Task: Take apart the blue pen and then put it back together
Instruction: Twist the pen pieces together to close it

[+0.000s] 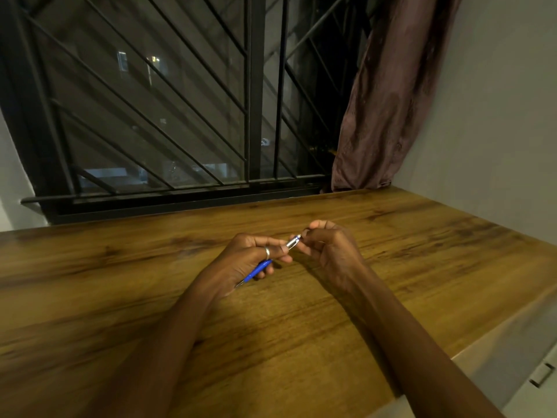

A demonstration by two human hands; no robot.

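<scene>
Head view: both hands, left (244, 260) and right (328, 248), pinch the blue pen (259, 268) above mid-table (422, 267).

So there's two hands, left hand (244, 260) and right hand (328, 248), one blue pen (259, 270), one ring (267, 252), one desk (301, 327), one curtain (388, 101).

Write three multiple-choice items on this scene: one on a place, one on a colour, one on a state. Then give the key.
1. Where is the blue pen?
A. flat on the wooden table
B. held above the table in both hands
C. on the window sill

2. What colour is the curtain?
A. green
B. white
C. dusty pink-brown

3. How does the right hand stand?
A. fingers pinching the pen's silver tip
B. flat on the table
C. out of view

Key: 1 B, the left hand grips the barrel; 2 C, its folds show it; 3 A, the fingers close at that end.
</scene>
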